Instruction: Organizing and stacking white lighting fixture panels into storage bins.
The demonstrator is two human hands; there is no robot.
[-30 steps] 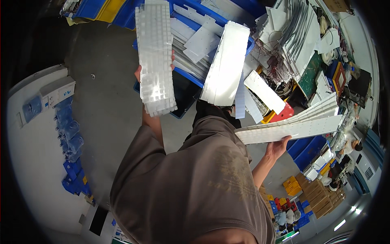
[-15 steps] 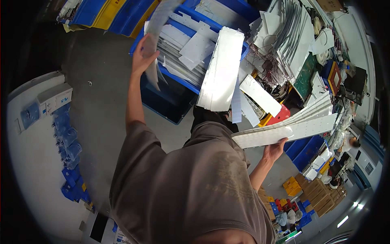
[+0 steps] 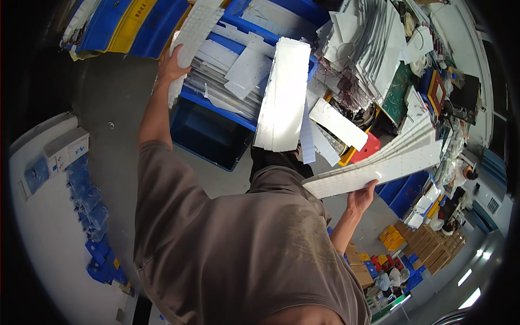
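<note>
My left hand [image 3: 172, 67] is closed on a long white perforated strip [image 3: 196, 33], which stands tilted beside a blue crate [image 3: 219, 111] full of flat white pieces. On the right, my right hand [image 3: 361, 199] grips a fanned stack of long white strips [image 3: 398, 169] from below. Its near end reaches toward my waist and its far end spreads out. Between my hands lies a bright white stack of panels [image 3: 283, 95], sloping toward my legs. Whether the left hand holds one strip or more is hard to tell.
Beneath the crate sits a dark blue bin [image 3: 208, 135]. Blue and yellow bins [image 3: 130, 27] stand at the far left. White panels [image 3: 374, 38] and tangled wires [image 3: 352, 95] crowd the far right, near a red object [image 3: 366, 147]. Cardboard boxes [image 3: 433, 246] stand farther right.
My left hand has swung left, and its strip has turned from a blurred, curved edge to a broader face. The right hand still grips its stack. The whole view has shifted slightly.
</note>
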